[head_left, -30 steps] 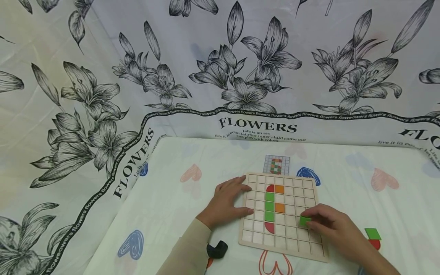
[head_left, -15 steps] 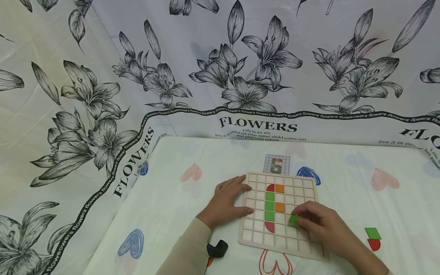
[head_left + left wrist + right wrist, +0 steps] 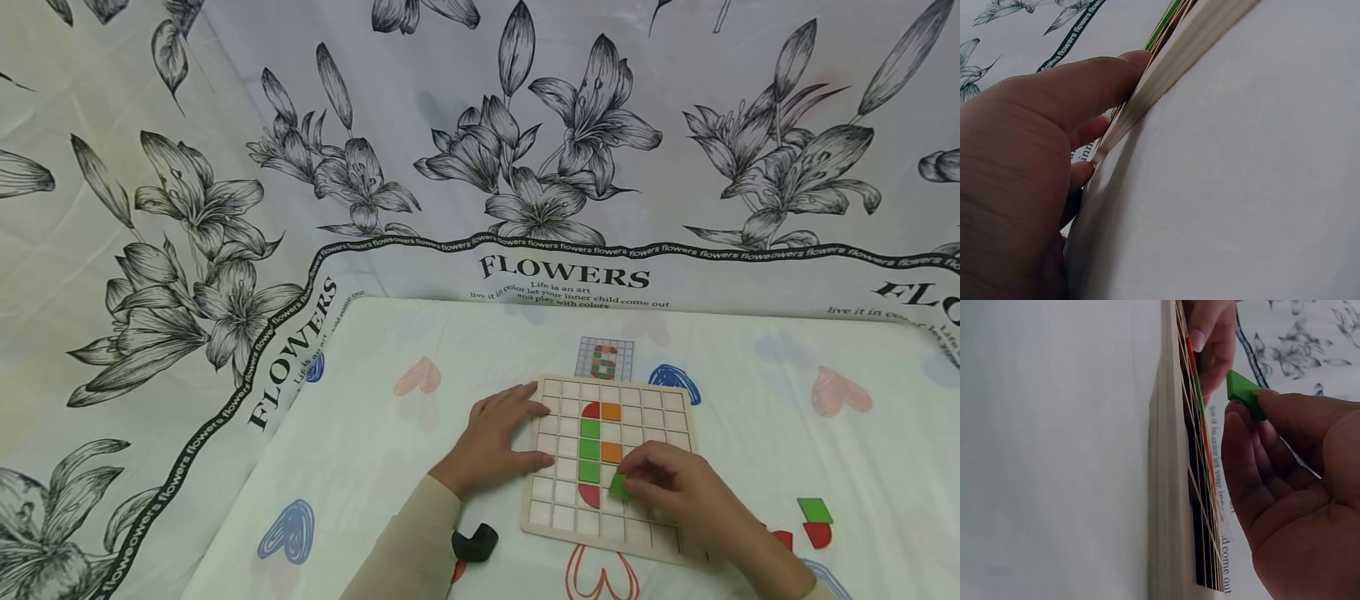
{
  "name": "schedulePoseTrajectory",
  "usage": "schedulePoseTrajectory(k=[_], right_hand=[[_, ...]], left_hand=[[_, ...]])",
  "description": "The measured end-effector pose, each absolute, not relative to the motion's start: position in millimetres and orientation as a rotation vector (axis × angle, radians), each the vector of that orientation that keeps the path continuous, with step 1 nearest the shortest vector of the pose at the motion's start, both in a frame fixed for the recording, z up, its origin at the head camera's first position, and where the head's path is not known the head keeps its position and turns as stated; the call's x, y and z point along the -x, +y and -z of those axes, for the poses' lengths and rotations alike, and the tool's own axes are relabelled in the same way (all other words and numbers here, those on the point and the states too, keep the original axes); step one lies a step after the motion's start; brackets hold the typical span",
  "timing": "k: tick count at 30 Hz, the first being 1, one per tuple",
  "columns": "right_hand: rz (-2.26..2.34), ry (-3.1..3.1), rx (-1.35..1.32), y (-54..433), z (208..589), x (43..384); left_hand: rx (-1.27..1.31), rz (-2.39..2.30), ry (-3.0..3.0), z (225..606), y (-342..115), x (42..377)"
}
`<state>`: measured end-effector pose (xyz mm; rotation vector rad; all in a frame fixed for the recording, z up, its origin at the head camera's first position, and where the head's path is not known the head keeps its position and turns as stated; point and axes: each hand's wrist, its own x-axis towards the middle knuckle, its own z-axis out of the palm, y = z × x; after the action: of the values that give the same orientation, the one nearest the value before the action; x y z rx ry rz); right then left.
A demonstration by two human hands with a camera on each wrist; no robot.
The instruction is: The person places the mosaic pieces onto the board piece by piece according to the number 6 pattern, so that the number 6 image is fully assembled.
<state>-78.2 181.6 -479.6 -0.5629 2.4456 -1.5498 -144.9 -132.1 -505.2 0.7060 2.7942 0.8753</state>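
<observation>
A square wooden grid board (image 3: 555, 518) lies on the table, with a column of red quarter-round and green square tiles (image 3: 589, 450) in it. Two orange squares (image 3: 612, 452) sit just right of that column. My left hand (image 3: 487, 437) rests at the board's left edge, its thumb (image 3: 1094, 87) lying against the rim and its fingers spread. Between thumb and fingertips my right hand (image 3: 678, 487) pinches a green square tile (image 3: 1241, 387). In the head view this tile overlaps the cells below the lower orange square, right of the green column.
Behind the board lies a small gridded card (image 3: 603, 360) printed with a coloured pattern. A loose green tile (image 3: 815, 509) and red tiles (image 3: 817, 534) lie right of the board. A black curved object (image 3: 475, 542) sits beside my left forearm.
My right hand has carried the green tile leftward over the board, from the right-hand columns to near the tile column. A red tile now shows by the right wrist. The left hand stays put.
</observation>
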Motion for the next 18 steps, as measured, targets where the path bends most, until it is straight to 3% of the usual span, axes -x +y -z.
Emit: schedulePoseTrajectory(k=[18], right_hand=[[1.382,2.436,0.490,174.8,485.4,73.2]], left_hand=[[-0.704,-0.861,2.801,505.8,-131.3,144.9]])
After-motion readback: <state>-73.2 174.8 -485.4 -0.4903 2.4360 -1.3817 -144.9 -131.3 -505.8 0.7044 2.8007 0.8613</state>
